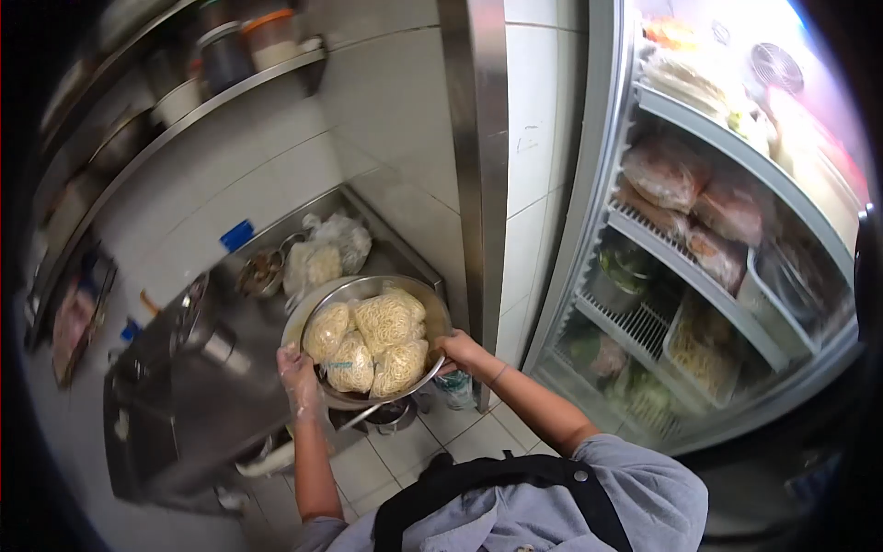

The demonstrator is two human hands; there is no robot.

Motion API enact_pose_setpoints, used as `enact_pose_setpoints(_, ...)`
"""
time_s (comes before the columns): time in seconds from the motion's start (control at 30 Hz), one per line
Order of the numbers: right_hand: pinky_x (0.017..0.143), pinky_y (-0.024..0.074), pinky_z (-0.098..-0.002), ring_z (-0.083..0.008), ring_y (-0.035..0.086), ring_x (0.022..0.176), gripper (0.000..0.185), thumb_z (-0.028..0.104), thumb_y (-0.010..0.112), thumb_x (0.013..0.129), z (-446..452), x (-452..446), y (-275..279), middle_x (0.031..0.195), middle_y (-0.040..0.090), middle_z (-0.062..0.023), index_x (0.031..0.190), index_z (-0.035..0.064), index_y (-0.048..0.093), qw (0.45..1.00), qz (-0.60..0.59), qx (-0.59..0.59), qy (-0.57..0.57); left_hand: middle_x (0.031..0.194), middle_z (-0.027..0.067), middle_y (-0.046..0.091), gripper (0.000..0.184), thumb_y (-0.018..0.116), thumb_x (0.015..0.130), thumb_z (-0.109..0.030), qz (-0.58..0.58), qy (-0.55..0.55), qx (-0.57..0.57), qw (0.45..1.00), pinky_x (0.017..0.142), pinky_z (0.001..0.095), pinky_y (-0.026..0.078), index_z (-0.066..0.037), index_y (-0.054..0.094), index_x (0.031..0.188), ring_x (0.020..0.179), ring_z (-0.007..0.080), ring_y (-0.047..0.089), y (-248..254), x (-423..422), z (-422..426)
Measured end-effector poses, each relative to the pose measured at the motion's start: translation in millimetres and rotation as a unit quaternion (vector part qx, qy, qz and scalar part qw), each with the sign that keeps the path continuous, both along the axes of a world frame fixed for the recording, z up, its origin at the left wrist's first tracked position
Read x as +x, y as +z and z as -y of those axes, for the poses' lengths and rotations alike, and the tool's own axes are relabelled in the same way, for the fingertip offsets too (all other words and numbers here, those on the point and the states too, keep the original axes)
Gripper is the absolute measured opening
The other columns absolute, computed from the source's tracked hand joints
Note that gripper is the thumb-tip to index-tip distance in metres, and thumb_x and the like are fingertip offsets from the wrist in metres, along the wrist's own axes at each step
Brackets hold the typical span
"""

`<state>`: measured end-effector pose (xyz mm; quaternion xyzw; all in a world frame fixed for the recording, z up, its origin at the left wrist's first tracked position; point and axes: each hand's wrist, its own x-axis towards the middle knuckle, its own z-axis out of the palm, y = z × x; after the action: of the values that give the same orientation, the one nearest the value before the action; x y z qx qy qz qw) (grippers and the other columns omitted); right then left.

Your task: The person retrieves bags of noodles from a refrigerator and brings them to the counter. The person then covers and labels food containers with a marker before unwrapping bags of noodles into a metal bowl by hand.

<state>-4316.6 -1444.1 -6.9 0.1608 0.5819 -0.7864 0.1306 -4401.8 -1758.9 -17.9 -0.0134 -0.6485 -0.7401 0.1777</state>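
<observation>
Between my two hands is a wide metal bowl [440, 317], tilted a little toward me. Several clear bags of noodles [388, 317] lie inside it. My left hand [299, 375], in a clear plastic glove, grips the bowl's left rim. On the right side, my right hand [460, 352] is closed on the rim, its fingers partly hidden beneath. Just behind the bowl, plastic bags with pale contents [324, 258] rest on the steel counter [395, 253], beside a small metal bowl of brownish pieces [261, 273].
At the right an open fridge [575, 221] shows shelves with bagged meat [664, 173], a metal pot [625, 271] and a tub of noodles [704, 354]. A steel sink [138, 414] is at the left. Containers line a wall shelf [212, 106]. A steel post [474, 138] stands between counter and fridge.
</observation>
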Motion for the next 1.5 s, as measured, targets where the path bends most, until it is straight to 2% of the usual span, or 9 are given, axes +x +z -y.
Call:
enact_pose_setpoints(0.1, 0.072, 0.0556, -0.0364, -0.0219, 0.065, 0.085, 0.046, 0.031, 0.059, 0.088, 14.8, -2.8, 9.5, 0.096, 0.066, -0.0095, 0.125, 0.0047, 0.051, 0.998, -0.044, -0.018, -0.04, 0.099, 0.0059, 0.055, 0.028, 0.057, 0.078, 0.007, -0.03, -0.002, -0.181, 0.983, 0.083, 0.028, 0.043, -0.002, 0.05, 0.103, 0.092, 0.0145, 0.053, -21.6, -58.2, 15.9)
enact_pose_setpoints(0.2, 0.07, 0.0525, -0.034, -0.0198, 0.065, 0.086, 0.034, 0.029, 0.058, 0.087, -65.3, 11.2, 33.5, 0.101, 0.067, -0.0135, 0.111, 0.0051, 0.063, 0.947, -0.028, 0.319, 0.012, 0.102, 0.0078, 0.055, 0.03, 0.061, 0.08, 0.003, -0.009, -0.066, -0.099, 0.993, 0.086, 0.0297, 0.042, -0.001, 0.047, 0.107, 0.095, 0.0176, 0.053, -23.6, -77.8, 11.2)
enact_pose_setpoints(0.3, 0.08, 0.0479, -0.0426, -0.0349, 0.057, 0.096, 0.021, 0.014, 0.061, 0.075, -123.0, 26.3, 103.7, 0.097, 0.062, -0.0151, 0.092, 0.0013, 0.06, 0.519, -0.104, 0.8, -0.282, 0.103, 0.0096, 0.055, 0.03, 0.06, 0.082, 0.001, 0.0, -0.089, -0.122, 0.989, 0.087, 0.0306, 0.042, 0.001, 0.045, 0.108, 0.095, 0.0188, 0.054, -26.9, -95.2, 19.0)
enact_pose_setpoints(0.4, 0.1, 0.0314, -0.0512, -0.0291, 0.032, 0.13, 0.033, 0.018, 0.054, 0.077, -175.5, 15.2, 173.1, 0.122, 0.051, -0.0093, 0.106, 0.0033, 0.059, 0.139, -0.107, 0.968, -0.181, 0.102, 0.0118, 0.054, 0.029, 0.057, 0.085, -0.002, -0.014, -0.093, -0.127, 0.987, 0.087, 0.0323, 0.042, 0.002, 0.043, 0.11, 0.095, 0.0191, 0.053, -22.9, -94.7, 16.1)
enact_pose_setpoints(0.53, 0.106, 0.0235, -0.0526, -0.0223, 0.04, 0.12, 0.026, 0.025, 0.055, 0.075, -226.1, -10.4, 189.8, 0.102, 0.062, 0.0021, 0.092, 0.0134, 0.07, 0.0, 0.024, 0.999, 0.031, 0.105, 0.0129, 0.053, 0.029, 0.056, 0.086, -0.003, -0.017, -0.104, -0.107, 0.989, 0.087, 0.0333, 0.041, 0.002, 0.044, 0.112, 0.097, 0.0202, 0.051, -28.9, -104.3, 23.5)
enact_pose_setpoints(0.73, 0.108, 0.0182, -0.0464, -0.0161, 0.053, 0.106, 0.022, 0.024, 0.052, 0.084, -224.4, -47.5, 189.6, 0.099, 0.067, 0.0049, 0.093, 0.0197, 0.072, 0.071, 0.183, 0.98, 0.03, 0.1, 0.011, 0.052, 0.026, 0.059, 0.087, -0.01, -0.032, -0.052, -0.095, 0.994, 0.086, 0.034, 0.039, 0.003, 0.048, 0.106, 0.096, 0.0195, 0.049, -41.7, -105.8, 20.2)
enact_pose_setpoints(1.0, 0.111, 0.0208, -0.0446, -0.0165, 0.052, 0.092, 0.011, 0.019, 0.056, 0.075, -95.9, 28.1, 200.0, 0.082, 0.06, 0.0034, 0.074, 0.0155, 0.067, 0.058, 0.0, 0.998, 0.03, 0.108, 0.0128, 0.052, 0.029, 0.059, 0.085, -0.006, -0.055, -0.101, 0.0, 0.993, 0.088, 0.0357, 0.041, 0.001, 0.046, 0.111, 0.102, 0.0214, 0.049, -42.6, -105.4, 18.4)
enact_pose_setpoints(1.13, 0.111, 0.0197, -0.053, -0.0197, 0.05, 0.103, 0.016, 0.026, 0.059, 0.076, 15.0, 124.5, 208.7, 0.095, 0.058, 0.0025, 0.085, 0.0165, 0.067, 0.186, -0.105, 0.977, 0.018, 0.114, 0.016, 0.05, 0.029, 0.057, 0.086, -0.006, -0.021, -0.08, -0.101, 0.991, 0.089, 0.0364, 0.041, 0.001, 0.045, 0.112, 0.104, 0.0233, 0.049, -64.9, -124.2, 26.4)
enact_pose_setpoints(1.5, 0.094, 0.0375, -0.0337, -0.0243, 0.045, 0.112, 0.066, 0.018, 0.067, 0.082, 218.6, 328.3, 137.1, 0.123, 0.044, -0.0143, 0.132, -0.0041, 0.031, 0.271, -0.176, 0.611, -0.723, 0.117, 0.0223, 0.049, 0.051, 0.063, 0.075, -0.013, -0.24, 0.024, -0.382, 0.892, 0.094, 0.0476, 0.037, -0.001, 0.045, 0.121, 0.111, 0.0388, 0.046, 37.7, -78.0, 31.9)
